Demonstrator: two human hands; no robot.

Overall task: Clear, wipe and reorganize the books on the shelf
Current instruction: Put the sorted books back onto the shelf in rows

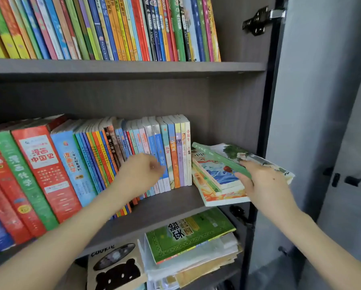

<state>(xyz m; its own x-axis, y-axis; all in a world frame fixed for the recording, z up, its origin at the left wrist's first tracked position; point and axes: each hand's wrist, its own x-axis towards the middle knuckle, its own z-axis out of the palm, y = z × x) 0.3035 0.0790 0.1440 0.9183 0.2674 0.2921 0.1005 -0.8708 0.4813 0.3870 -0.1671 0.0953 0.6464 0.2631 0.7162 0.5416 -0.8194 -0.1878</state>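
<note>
On the middle shelf (171, 197) a row of upright books (104, 155) runs from the left edge to a white-spined one at its right end. My left hand (139, 172) rests against the thin blue spines near that end, fingers curled toward them. To the right lies a flat stack of books (215, 181). My right hand (263, 183) grips a green-spined book (227, 156) with a green and white cover, held tilted just above that stack.
The upper shelf (123, 66) carries a tight row of thin colourful books (104, 28). Below, a green book (188, 233) lies on a pile of papers beside a bear-print box (116, 266). The cabinet's dark side frame (267, 114) and open grey door (313, 101) stand right.
</note>
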